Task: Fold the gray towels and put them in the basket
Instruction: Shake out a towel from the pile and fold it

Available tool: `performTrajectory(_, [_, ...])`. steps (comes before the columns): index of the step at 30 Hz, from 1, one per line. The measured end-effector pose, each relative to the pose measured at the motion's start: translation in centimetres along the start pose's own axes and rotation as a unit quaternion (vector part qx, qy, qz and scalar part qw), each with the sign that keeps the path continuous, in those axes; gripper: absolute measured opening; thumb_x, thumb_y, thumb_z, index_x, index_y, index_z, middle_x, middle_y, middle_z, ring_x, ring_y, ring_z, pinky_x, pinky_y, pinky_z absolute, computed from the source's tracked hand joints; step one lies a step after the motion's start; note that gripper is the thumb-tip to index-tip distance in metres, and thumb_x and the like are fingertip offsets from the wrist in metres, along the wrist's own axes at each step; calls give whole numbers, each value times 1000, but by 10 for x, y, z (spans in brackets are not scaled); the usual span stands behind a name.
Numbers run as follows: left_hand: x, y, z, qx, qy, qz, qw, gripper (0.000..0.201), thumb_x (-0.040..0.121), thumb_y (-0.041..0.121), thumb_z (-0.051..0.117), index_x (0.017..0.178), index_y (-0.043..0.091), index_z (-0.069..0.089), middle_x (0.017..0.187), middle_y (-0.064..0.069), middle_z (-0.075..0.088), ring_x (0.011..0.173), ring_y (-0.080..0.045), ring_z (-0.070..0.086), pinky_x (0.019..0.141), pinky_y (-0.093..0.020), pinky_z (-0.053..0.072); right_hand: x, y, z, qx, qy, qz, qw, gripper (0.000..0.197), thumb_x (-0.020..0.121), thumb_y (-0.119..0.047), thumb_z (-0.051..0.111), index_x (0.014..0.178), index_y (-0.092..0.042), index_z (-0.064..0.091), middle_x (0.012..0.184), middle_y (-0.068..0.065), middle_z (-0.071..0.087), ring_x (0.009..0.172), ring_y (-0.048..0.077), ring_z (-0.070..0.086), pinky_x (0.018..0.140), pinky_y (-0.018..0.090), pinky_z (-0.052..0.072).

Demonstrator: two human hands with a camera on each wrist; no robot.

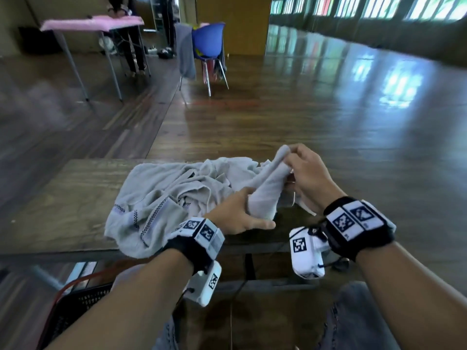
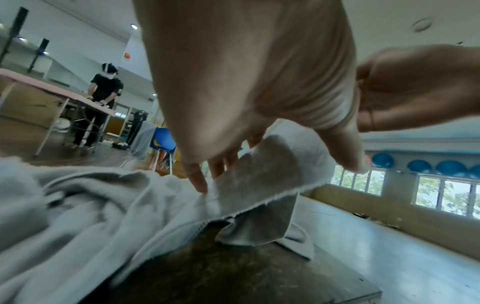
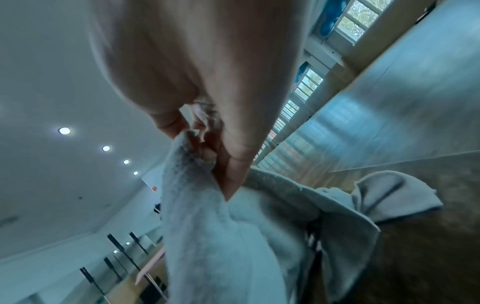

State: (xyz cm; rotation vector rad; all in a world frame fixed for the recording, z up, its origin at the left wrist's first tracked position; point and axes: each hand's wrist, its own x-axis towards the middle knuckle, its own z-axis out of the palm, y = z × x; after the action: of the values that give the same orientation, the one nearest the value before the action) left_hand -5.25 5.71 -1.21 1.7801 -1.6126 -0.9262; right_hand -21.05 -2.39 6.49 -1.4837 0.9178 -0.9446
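A heap of crumpled gray towels [image 1: 177, 198] lies on the wooden table [image 1: 63, 205]. One gray towel [image 1: 270, 183] is raised off the heap at its right side. My left hand [image 1: 242, 213] grips its lower end, fingers and thumb curled round the cloth [image 2: 272, 170]. My right hand [image 1: 300, 168] pinches its upper end, with the fabric bunched between thumb and fingers [image 3: 187, 164]. A dark mesh basket [image 1: 75, 311] with a red rim sits on the floor at the lower left, partly hidden by my left forearm.
The table's near edge runs just under my wrists. Beyond the table stands a blue chair [image 1: 209, 44] draped with gray cloth. A pink-topped table [image 1: 93, 24] with a person behind it stands at the far left. Shiny wooden floor stretches to the right.
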Motion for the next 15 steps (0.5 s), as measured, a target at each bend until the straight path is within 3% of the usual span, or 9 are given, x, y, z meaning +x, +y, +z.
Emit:
performTrajectory(2, [-2,16,5,41,52,16,998,58,72,53,78,120,26,61,110,6,70,101,-14,65,92,-37,54,-5,-19,-3,19,3,-27,999,10,101,-16,49,97,-17,58,85,4,66,75,19,67,64,37,56])
performTrajectory(4, [-6,28,4,49,130,20,990,18,85,37,68,87,18,68,82,2,70,77,-17,64,75,-35,55,-7,-31,-12,67,34,-51,996,7,99,-11,53,100,-15,60,93,8,68,79,21,69,69,39,58])
performTrajectory(6, [-11,39,-2,-11,193,40,980,25,90,22,63,69,9,62,62,2,59,60,-14,53,59,-29,43,-7,-32,-27,69,89,-74,991,17,95,-1,58,108,-13,57,103,12,70,88,24,70,70,37,60])
performTrajectory(9, [-18,61,-17,-55,252,73,963,19,89,9,58,73,5,69,64,3,63,61,-10,54,52,-19,40,-15,-20,-46,-79,124,-84,986,36,91,1,62,120,-16,51,110,6,68,99,22,67,80,32,56])
performTrajectory(11, [-26,81,-23,-72,244,127,959,25,85,-2,54,78,12,73,72,7,70,64,2,61,57,-14,45,-31,-9,-46,-168,49,-120,977,48,86,-15,75,127,-21,52,119,2,64,106,17,64,85,25,52])
performTrajectory(13, [-29,98,-24,-53,204,160,964,26,81,-4,52,75,14,71,76,5,71,72,-4,65,67,-24,52,-52,1,-37,-230,-70,-152,959,61,76,-36,79,130,-31,52,125,-4,59,114,14,59,92,29,50])
performTrajectory(15, [-32,112,-22,-8,154,158,975,18,81,2,55,76,16,65,75,4,67,70,-10,61,68,-31,50,-65,9,-30,-270,-113,-169,941,67,69,-39,78,129,-39,50,124,-8,56,118,13,54,95,33,47])
